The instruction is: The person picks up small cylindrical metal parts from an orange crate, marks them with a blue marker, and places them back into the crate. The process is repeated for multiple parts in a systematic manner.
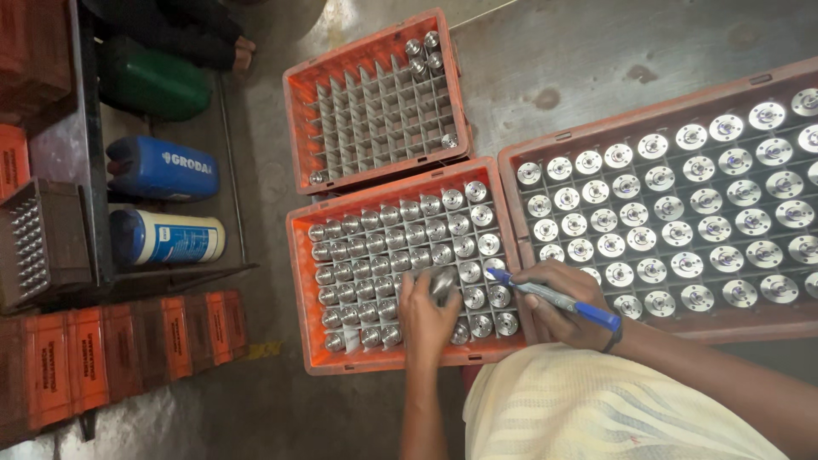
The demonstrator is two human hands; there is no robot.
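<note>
Near-empty divider crate (377, 102) behind full crate (400, 264), larger tray (682, 204) to their right, jugs (162, 169) seemingly shelved at left

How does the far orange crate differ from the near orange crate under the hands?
The far crate is almost empty, with metal parts only at its corners; the near crate is nearly full of them. The far crate lies untouched, while the left hand grips a part in the near crate and the right hand holds a blue pen. Both have grid dividers.

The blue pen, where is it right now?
In the head view the blue pen lies in the right hand, lower centre-right, over the edge between the full orange crate and the large crate of discs.
</note>
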